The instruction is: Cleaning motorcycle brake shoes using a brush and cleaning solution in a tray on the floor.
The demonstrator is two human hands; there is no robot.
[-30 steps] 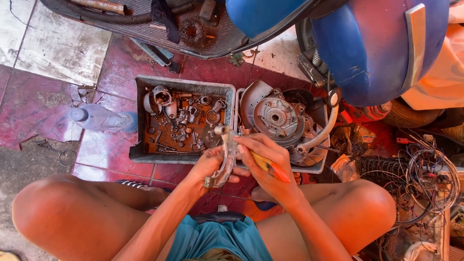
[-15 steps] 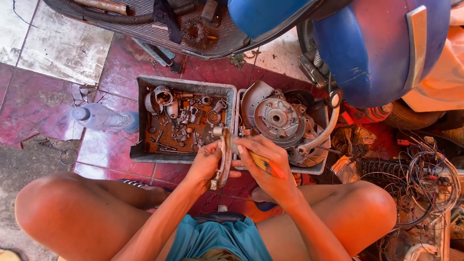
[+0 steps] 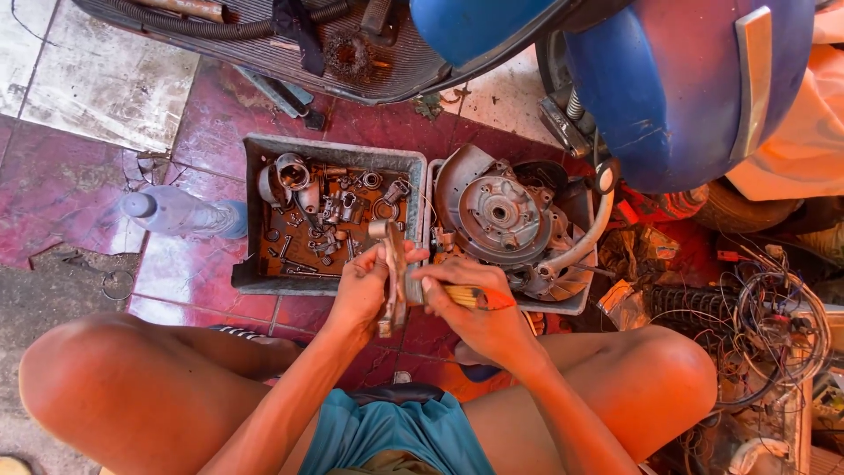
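My left hand (image 3: 362, 290) grips a long grey metal lever part (image 3: 392, 280), held upright over the near rim of a grey parts tray (image 3: 255, 264). My right hand (image 3: 479, 312) holds a paintbrush with an orange handle (image 3: 479, 298), its bristle end pressed against the metal part. Both hands meet just in front of the tray, above my bare knees. The brush tip is hidden between the fingers and the part.
The tray holds several small greasy metal pieces. Right of it lies an engine casing (image 3: 505, 215) in a second tray. A plastic bottle (image 3: 176, 214) lies on the red floor tiles at left. A blue scooter body (image 3: 686, 79) looms above; tangled wires (image 3: 774, 330) at right.
The hands have shifted slightly while the brush works along the metal part. The part stays upright in the left hand.
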